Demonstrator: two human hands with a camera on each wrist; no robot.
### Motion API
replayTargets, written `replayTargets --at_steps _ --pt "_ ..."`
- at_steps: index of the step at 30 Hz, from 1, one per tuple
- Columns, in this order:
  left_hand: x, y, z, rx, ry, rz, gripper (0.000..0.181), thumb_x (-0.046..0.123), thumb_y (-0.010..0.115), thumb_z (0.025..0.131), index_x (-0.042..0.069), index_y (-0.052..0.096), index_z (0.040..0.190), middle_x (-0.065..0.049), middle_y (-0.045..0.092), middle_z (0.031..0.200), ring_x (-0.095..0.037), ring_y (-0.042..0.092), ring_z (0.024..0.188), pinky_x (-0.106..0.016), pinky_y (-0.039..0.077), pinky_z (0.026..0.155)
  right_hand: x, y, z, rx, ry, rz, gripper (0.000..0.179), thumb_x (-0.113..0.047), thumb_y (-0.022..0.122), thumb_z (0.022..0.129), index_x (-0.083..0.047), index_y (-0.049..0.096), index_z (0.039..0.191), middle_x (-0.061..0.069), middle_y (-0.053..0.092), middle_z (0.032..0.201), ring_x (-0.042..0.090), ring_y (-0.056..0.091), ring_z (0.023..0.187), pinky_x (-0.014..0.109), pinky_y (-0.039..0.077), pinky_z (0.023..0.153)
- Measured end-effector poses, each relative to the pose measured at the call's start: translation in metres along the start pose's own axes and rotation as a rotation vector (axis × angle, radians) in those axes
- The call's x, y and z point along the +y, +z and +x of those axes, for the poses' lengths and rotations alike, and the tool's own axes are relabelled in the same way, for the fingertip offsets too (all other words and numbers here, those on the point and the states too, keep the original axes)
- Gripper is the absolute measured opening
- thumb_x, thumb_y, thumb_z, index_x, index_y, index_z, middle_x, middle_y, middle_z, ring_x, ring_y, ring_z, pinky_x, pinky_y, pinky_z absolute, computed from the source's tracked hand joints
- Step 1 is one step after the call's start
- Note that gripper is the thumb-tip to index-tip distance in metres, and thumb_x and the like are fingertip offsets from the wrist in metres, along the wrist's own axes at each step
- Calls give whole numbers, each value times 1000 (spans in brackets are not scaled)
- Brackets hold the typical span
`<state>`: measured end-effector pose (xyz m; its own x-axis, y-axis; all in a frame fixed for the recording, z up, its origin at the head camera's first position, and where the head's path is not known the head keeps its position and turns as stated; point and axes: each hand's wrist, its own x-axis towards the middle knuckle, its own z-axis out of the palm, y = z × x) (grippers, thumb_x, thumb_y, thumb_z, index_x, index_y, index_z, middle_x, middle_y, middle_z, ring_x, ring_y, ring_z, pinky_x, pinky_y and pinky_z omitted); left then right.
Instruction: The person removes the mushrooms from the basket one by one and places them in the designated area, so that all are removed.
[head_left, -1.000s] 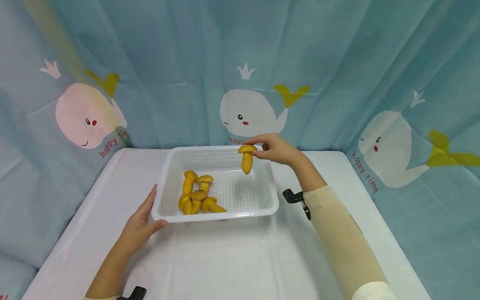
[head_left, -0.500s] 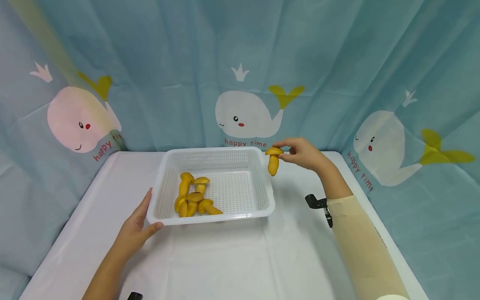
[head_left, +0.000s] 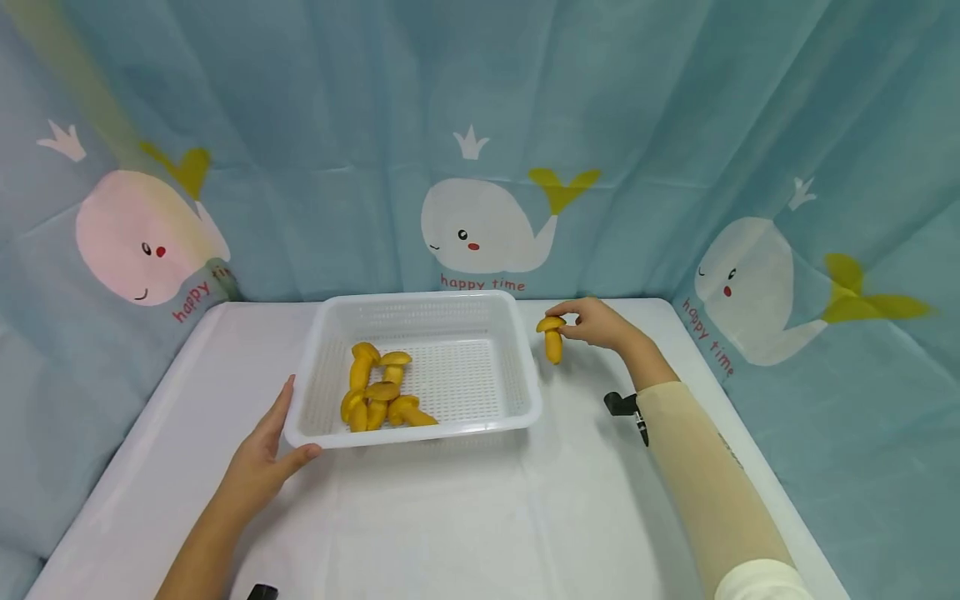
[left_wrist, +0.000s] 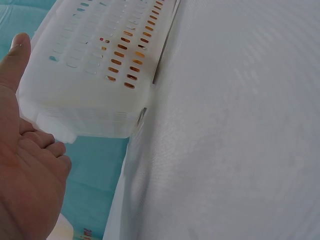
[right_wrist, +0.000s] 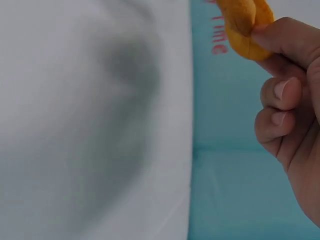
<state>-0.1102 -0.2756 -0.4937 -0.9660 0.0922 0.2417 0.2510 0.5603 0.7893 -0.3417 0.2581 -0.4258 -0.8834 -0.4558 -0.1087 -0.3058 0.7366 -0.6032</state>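
My right hand (head_left: 600, 323) pinches a yellow mushroom (head_left: 553, 344) by its cap between thumb and fingers, low over the table, just right of the basket. Its stem points down. In the right wrist view the mushroom (right_wrist: 241, 20) shows at the top, with two other fingers curled below it. A white perforated plastic basket (head_left: 461, 367) stands at the middle back. Several similar mushrooms (head_left: 363, 367) lie clustered in its left half. With thumb and fingers spread, my left hand (head_left: 253, 468) rests at the basket's front left corner, the thumb by the front rim.
A white cloth covers the table (head_left: 420, 517). Blue-green curtains (head_left: 360, 167) printed with whales stand close behind and on both sides. A small black wrist camera (head_left: 621, 404) juts from the right sleeve (head_left: 705, 467).
The right hand has carried the mushroom from over the basket's right part out past its right side, then lowered it toward the table. The left hand has stayed at the basket's corner.
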Motion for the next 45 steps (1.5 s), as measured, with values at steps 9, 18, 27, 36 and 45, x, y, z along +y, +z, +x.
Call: replayTargets --at_steps 9,18,27,36,45 --pt "0 -1 -1 15 26 -22 107 7 81 86 27 12 165 7 11 172 14 10 149 3 20 106 21 22 22 -1 -5 -34 39 -11 68 97 -11 67 136 8 65 139 32 59 125 49 50 103" --pt "-1 -2 -3 4 9 -19 107 8 81 86 28 13 165 0 12 172 14 10 148 4 19 105 35 36 26 -6 35 -26 41 -9 65 97 -13 67 137 9 64 141 32 52 137 53 43 114" --pt "3 -4 -5 9 -12 17 106 13 82 86 33 13 165 0 13 172 -2 13 154 5 17 103 36 37 22 -33 53 -26 43 -13 65 98 -16 64 141 8 61 145 32 49 139 55 40 117" --pt "0 0 -3 17 -17 20 106 15 82 87 33 13 165 4 13 172 3 13 152 4 18 103 8 3 6 -24 25 -96 45 -17 65 100 -20 60 145 7 57 148 25 52 70 38 51 68" --pt "1 -3 -4 30 -17 27 105 16 83 86 31 14 165 2 14 171 0 14 154 4 18 103 -62 -44 5 42 -124 -81 45 -19 66 101 -25 58 146 9 67 126 18 33 48 32 41 48"
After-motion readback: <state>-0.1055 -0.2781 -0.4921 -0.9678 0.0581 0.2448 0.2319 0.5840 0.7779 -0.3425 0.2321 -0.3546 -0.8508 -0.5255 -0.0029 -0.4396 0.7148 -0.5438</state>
